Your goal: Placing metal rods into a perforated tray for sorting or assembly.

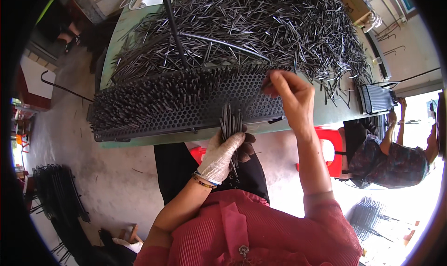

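Note:
My left hand [219,156], in a white knit glove with darker fingertips, is closed round a bundle of thin dark rods [229,120] that point upward at the near edge of the rack. Above the right part of the rack, my bare right hand [296,96] pinches a thin dark rod, smeared by motion at its fingertips. The long black perforated rack [267,109] lies along the near edge of the table. Many short rods [149,98] stand upright in its holes on the left and along the back; bare holes show at the middle, right and front.
A big heap of loose dark rods [260,23] covers much of the green table [114,56]. A black metal frame [172,23] rises from behind the rack. On the right, another person [386,159] works at a similar rack [378,98], near a red stool [331,138]. Black racks [58,196] stand lower left.

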The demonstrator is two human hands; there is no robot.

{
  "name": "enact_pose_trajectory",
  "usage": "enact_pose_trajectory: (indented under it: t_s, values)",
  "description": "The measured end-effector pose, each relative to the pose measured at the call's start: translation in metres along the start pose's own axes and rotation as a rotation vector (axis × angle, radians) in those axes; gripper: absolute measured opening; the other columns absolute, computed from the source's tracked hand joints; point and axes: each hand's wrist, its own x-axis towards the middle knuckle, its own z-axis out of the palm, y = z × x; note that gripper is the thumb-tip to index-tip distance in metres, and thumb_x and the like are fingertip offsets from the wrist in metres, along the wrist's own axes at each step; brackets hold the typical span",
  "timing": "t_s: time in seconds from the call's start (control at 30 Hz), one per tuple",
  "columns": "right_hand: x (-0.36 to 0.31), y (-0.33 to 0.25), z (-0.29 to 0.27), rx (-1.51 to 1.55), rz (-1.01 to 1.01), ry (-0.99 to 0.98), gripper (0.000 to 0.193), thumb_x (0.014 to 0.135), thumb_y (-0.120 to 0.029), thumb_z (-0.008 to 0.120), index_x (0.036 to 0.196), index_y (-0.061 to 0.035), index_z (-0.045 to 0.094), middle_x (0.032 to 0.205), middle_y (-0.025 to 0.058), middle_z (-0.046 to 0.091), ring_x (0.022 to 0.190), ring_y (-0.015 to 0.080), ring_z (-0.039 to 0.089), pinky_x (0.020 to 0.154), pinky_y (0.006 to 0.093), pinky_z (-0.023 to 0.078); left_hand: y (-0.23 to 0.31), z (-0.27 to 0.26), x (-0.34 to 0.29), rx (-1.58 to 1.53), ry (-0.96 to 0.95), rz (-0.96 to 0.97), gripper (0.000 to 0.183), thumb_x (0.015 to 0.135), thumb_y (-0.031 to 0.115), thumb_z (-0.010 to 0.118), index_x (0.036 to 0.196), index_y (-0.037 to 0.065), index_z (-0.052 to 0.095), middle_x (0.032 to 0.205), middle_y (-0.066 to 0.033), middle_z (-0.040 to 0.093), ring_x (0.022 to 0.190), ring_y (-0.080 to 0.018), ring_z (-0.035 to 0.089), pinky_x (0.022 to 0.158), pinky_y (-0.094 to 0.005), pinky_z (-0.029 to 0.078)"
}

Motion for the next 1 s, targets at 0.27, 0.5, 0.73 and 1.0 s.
enact_pose_trajectory:
  t_s: [0.27,0.5,0.73,1.0]
  values:
    - [0.043,0.036,0.015,-0.087,-0.149,0.198,0.027,0.091,-0.019,0.066,0.100,0.0063,0.068,0.079,0.0071,0.070,0.070,0.0092,0.066,0.063,0.0208,0.049,-0.002,-0.004,0.001,0.013,-0.090,-0.016,0.029,0.093,0.013,0.058,0.118,0.001,0.052,0.095,-0.0128,0.066,0.071,-0.0160,0.064,0.058,-0.0253,0.052]
    - [0.038,0.039,0.016,-0.439,-0.507,0.237,0.013,0.085,-0.009,0.070,0.093,0.0009,0.070,0.073,0.0090,0.067,0.063,0.0122,0.064,0.057,0.0243,0.048,-0.002,-0.006,0.001,0.016,-0.070,-0.024,0.029,0.093,0.014,0.058,0.118,0.001,0.052,0.095,-0.0132,0.066,0.071,-0.0161,0.064,0.058,-0.0247,0.053]
    - [0.038,0.031,0.023,-0.545,-0.671,0.112,0.010,0.081,-0.004,0.070,0.091,-0.0005,0.068,0.082,0.0114,0.067,0.065,0.0268,0.064,0.059,0.0326,0.052,0.001,-0.005,0.001,-0.025,-0.054,-0.057,0.026,0.094,0.013,0.055,0.117,0.001,0.052,0.095,-0.0152,0.066,0.070,-0.0173,0.065,0.057,-0.0261,0.053]
    - [0.044,0.028,0.027,-0.545,-0.702,-0.008,0.011,0.080,-0.005,0.071,0.090,-0.0001,0.068,0.083,0.0112,0.065,0.070,0.0262,0.064,0.060,0.0332,0.052,0.002,-0.004,-0.001,0.011,-0.029,-0.048,0.027,0.094,0.013,0.055,0.117,-0.001,0.052,0.093,-0.0163,0.066,0.069,-0.0174,0.065,0.055,-0.0262,0.052]
